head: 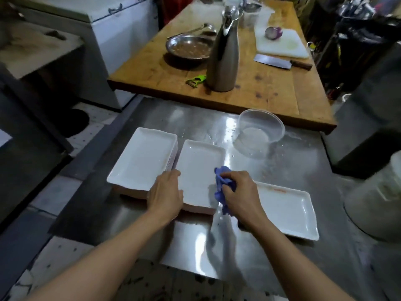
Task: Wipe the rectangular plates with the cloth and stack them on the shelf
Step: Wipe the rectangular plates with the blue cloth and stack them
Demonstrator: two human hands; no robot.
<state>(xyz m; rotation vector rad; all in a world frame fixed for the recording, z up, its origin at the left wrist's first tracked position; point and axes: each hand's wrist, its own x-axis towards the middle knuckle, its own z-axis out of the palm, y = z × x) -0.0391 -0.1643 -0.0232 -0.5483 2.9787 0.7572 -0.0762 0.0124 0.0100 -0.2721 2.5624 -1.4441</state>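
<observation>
Blue cloth (223,187) bunched in right grip (240,192) (on plate (199,168)).

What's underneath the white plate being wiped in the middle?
More plates: the middle plate tops a stack whose pinkish edges show along its near side. How many lie below is hidden. The left hand steadies it; the right hand grips the blue cloth.

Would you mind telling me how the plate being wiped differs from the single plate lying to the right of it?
The plate being wiped tops a stack; the right-hand plate lies alone on the steel table.
The wiped plate runs lengthwise away from the person; the right-hand plate lies angled across.
The left hand steadies the wiped plate while the right hand holds the blue cloth on it; the right-hand plate shows reddish smears near its far rim.
Both are white and rectangular.
</observation>
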